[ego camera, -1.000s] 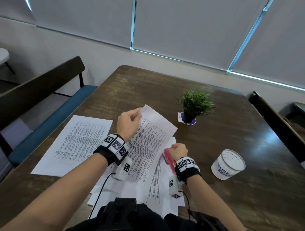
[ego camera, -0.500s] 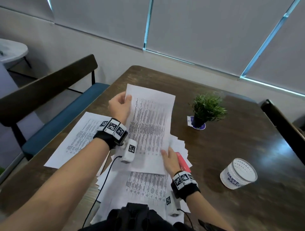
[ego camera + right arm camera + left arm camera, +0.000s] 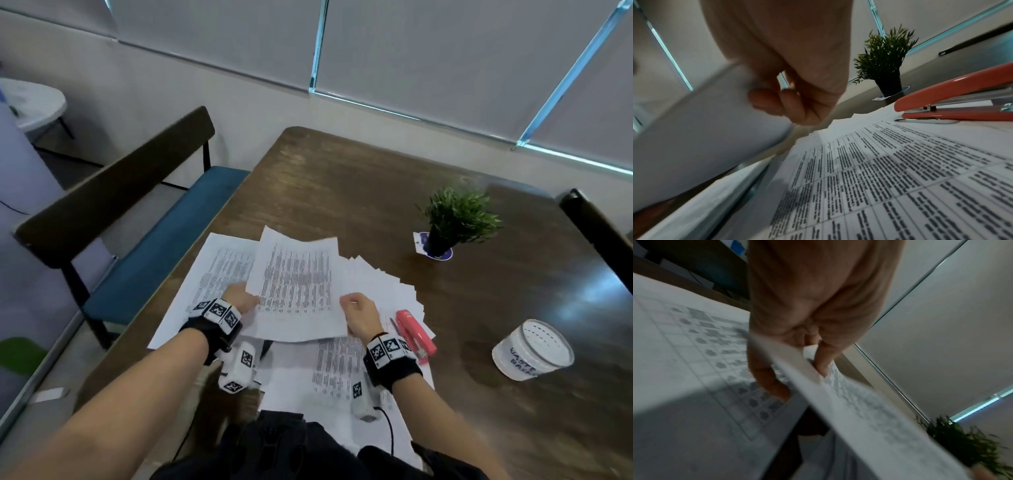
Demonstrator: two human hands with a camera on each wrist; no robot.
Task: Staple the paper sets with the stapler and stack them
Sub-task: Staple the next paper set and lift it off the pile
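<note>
I hold one printed paper set (image 3: 298, 291) in both hands, just above the table and partly over the sheet stack (image 3: 212, 274) at the left. My left hand (image 3: 239, 301) pinches its lower left edge, thumb on top and fingers (image 3: 766, 382) underneath. My right hand (image 3: 359, 311) grips the lower right edge with curled fingers (image 3: 772, 104) under the sheet (image 3: 705, 138). The red stapler (image 3: 414, 335) lies free on the loose papers (image 3: 383, 287), just right of my right wrist, and shows too in the right wrist view (image 3: 951, 100).
A small potted plant (image 3: 452, 222) stands behind the papers. A white cup marked waste basket (image 3: 532, 349) sits at the right. More printed sheets (image 3: 335, 370) lie near the front edge. A blue bench (image 3: 137, 222) runs along the left side, and a dark chair (image 3: 599, 233) stands at the right.
The paper set has come down from a raised position and moved left over the stack. My left hand shifted from its top corner to its lower left edge; my right hand left the stapler and took the sheet.
</note>
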